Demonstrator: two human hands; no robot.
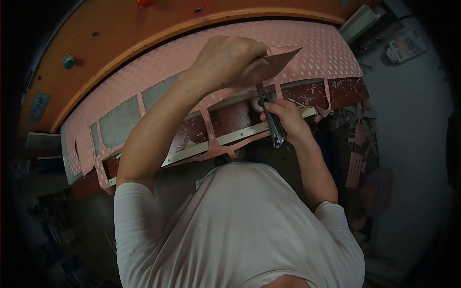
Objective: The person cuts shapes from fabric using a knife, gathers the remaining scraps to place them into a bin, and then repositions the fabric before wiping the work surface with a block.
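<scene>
In the head view my left hand is closed on a flap of pink sheet material, lifted above the patterned pink sheet. The flap's underside looks plain and brownish. Below it, my right hand grips a dark utility knife, its front end pointing up toward the flap. Whether the knife touches the flap is hard to tell. Openings with narrow pink strips between them line the sheet's near edge, and grey and dark red surfaces show through.
An orange machine housing with a green button spans the back. A pale metal strip runs along the near edge. Pink and grey scraps lie at the right, and a clear plastic package rests on the grey floor.
</scene>
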